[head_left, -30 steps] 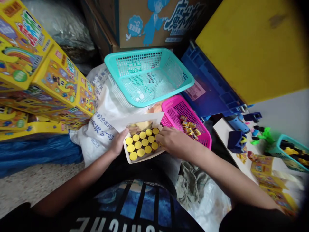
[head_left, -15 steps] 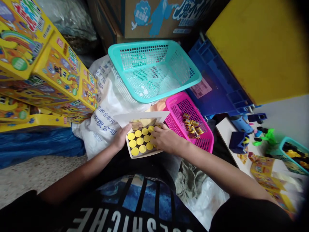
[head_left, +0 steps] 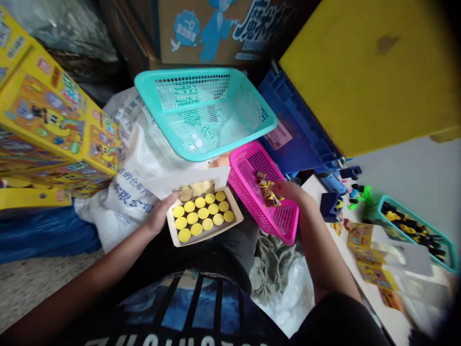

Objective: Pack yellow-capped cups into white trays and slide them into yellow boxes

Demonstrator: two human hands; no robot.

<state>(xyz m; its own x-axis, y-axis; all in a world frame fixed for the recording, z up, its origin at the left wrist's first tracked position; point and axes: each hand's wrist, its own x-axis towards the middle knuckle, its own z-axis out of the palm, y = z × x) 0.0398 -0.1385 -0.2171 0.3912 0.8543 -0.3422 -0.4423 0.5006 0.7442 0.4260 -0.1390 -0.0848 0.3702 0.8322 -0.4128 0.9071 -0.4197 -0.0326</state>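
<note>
Left hand (head_left: pixel 160 215) is clasping a tray (head_left: pixel 234 223) of yellow discs (head_left: pixel 202 213), which could spill if tilted; right hand (head_left: pixel 291 192) is blurring over packets (head_left: pixel 267 192), its grip unclear.

Black tee (head_left: pixel 97 312) with short sleeves (head_left: pixel 334 322), nothing fancy. The front has a big blue print (head_left: pixel 194 300) split up by black vertical bars, plus white block lettering (head_left: pixel 118 342) along the bottom of the view, cut off. The right hand (head_left: pixel 290 192) and forearm (head_left: pixel 324 259) are bare.
</note>
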